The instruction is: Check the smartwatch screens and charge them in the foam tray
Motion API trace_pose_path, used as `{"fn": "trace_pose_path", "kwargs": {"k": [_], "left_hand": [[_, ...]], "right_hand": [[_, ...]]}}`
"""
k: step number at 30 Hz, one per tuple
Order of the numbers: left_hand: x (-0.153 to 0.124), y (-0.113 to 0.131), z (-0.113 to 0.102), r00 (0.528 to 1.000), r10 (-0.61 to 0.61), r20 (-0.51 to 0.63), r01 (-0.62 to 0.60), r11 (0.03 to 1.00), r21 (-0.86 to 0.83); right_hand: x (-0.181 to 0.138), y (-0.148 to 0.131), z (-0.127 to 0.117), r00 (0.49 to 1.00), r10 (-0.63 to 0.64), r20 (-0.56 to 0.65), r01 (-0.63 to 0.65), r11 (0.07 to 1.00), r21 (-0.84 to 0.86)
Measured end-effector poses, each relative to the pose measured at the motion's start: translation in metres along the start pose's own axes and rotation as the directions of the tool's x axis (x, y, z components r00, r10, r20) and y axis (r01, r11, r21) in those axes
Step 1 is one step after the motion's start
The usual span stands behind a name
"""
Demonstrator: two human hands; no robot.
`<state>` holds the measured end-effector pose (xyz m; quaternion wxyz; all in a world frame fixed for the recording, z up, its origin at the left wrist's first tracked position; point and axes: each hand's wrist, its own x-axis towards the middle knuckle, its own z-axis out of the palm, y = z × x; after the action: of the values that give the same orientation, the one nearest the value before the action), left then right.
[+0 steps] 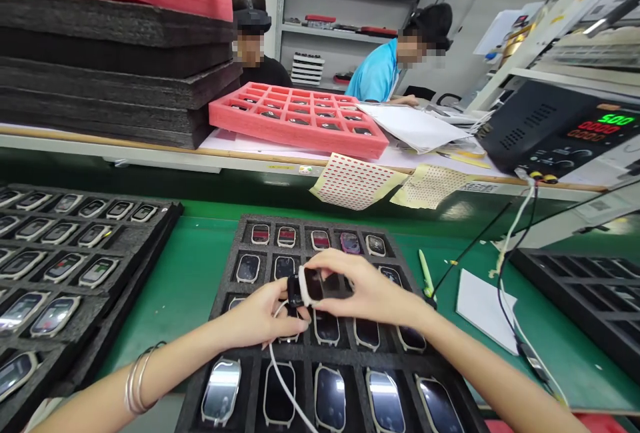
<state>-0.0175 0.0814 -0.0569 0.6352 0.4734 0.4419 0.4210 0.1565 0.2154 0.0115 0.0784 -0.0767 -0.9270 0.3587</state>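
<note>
My right hand [367,291] is closed round a small watch body [314,284] with a dark screen and white case, held above the black foam tray [235,299]. My left hand [267,316] pinches a black connector [295,291] on a white cable [285,379] against the watch's left side. The tray's pockets hold several more watch bodies [327,396], screens up.
A second black tray of watches [60,266] lies at the left, an empty black tray [590,293] at the right. A green pen [426,274] and white paper [483,306] lie on the green mat. On the shelf behind stand a red foam tray [300,116], stacked foam sheets [110,73] and a power supply [565,129]. Two people sit beyond.
</note>
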Motion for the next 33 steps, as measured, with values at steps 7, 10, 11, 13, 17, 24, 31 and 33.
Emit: {"fn": "trace_pose_path", "kwargs": {"k": [7, 10, 11, 13, 17, 24, 31, 33], "left_hand": [[-0.002, 0.000, 0.001, 0.996, 0.076, -0.055, -0.078, 0.996, -0.035], [0.000, 0.001, 0.003, 0.992, 0.099, -0.081, -0.099, 0.995, 0.004], [0.001, 0.001, 0.004, 0.989, 0.115, -0.092, -0.115, 0.993, 0.008], [0.003, 0.000, 0.004, 0.985, 0.133, -0.114, -0.133, 0.991, 0.006], [0.002, -0.002, 0.001, 0.987, 0.107, -0.121, -0.112, 0.993, -0.034], [-0.002, -0.001, -0.003, 0.992, 0.111, -0.054, -0.117, 0.986, -0.122], [-0.002, -0.001, -0.001, 0.992, 0.118, -0.054, -0.122, 0.989, -0.088], [-0.002, -0.002, -0.001, 0.992, 0.114, -0.048, -0.118, 0.988, -0.097]], "right_hand": [[0.002, -0.008, 0.027, 0.989, -0.145, 0.038, 0.150, 0.949, -0.277], [0.000, -0.003, 0.033, 0.984, -0.178, -0.011, 0.165, 0.932, -0.321], [-0.001, -0.002, 0.035, 0.982, -0.186, -0.037, 0.162, 0.924, -0.346], [-0.002, -0.001, 0.042, 0.975, -0.209, -0.071, 0.167, 0.909, -0.383], [-0.003, 0.002, 0.052, 0.961, -0.246, -0.123, 0.199, 0.929, -0.311], [-0.003, 0.002, 0.056, 0.973, -0.119, -0.200, 0.117, 0.993, -0.023], [-0.005, 0.000, 0.057, 0.969, -0.121, -0.217, 0.122, 0.992, -0.006], [-0.006, 0.001, 0.058, 0.970, -0.121, -0.211, 0.123, 0.992, -0.002]]}}
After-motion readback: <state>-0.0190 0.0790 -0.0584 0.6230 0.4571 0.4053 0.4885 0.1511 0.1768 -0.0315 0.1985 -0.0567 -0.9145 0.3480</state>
